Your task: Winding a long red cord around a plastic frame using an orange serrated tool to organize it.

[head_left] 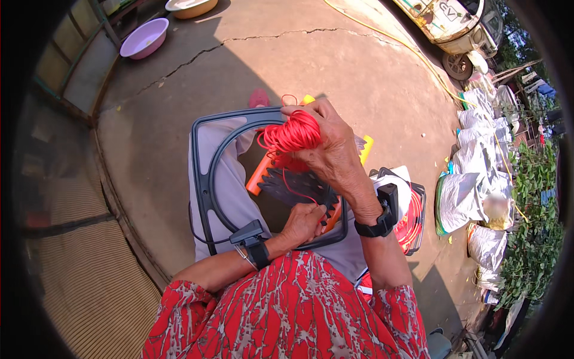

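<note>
My right hand (338, 146) is closed round a thick bundle of red cord (293, 133), raised above my lap. A single red strand hangs from the bundle and curves down to my left hand (304, 224), whose fingers are pinched on it. Just beyond those fingers is a dark plate with a toothed edge (293, 188), partly hidden by my hands. Orange tubes (258, 175) flank this plate, and yellow ends (366, 149) show past my right hand. Across my grey-clad legs rests a dark plastic frame with a large round opening (206, 182).
At my right side stands a black-framed piece holding red cord (412, 221). White sacks (472, 200) line the right edge near green plants (529, 197). A pink basin (144, 38) lies far left, and a yellow hose (412, 48) crosses the concrete toward a parked vehicle (448, 24).
</note>
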`<state>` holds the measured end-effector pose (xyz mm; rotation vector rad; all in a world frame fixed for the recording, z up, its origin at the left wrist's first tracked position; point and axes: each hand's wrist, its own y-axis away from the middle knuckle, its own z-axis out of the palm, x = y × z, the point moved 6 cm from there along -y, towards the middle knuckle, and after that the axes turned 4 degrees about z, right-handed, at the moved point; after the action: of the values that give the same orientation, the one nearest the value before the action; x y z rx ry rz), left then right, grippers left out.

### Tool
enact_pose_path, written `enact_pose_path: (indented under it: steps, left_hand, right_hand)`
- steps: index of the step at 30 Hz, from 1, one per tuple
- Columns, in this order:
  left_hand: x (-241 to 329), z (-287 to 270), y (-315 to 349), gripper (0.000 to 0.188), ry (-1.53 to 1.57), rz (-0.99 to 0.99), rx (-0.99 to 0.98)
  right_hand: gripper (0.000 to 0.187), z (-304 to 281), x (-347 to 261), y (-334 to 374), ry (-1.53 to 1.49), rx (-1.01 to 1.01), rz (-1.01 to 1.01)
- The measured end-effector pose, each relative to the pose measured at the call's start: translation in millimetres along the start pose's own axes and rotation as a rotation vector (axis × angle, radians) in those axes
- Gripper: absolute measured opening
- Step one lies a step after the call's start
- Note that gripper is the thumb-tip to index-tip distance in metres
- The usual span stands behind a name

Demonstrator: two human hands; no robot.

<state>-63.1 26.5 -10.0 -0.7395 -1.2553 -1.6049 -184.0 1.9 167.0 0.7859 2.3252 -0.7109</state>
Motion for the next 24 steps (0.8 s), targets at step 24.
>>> enact_pose_path:
  steps: [24]
  left_hand:
    - [-20.6,-4.1,0.1,0.040,0.088,-0.280,-0.021]
  right_hand:
    - [0.024,39.9,79.3,96.9,0.151,-0.152,0.289]
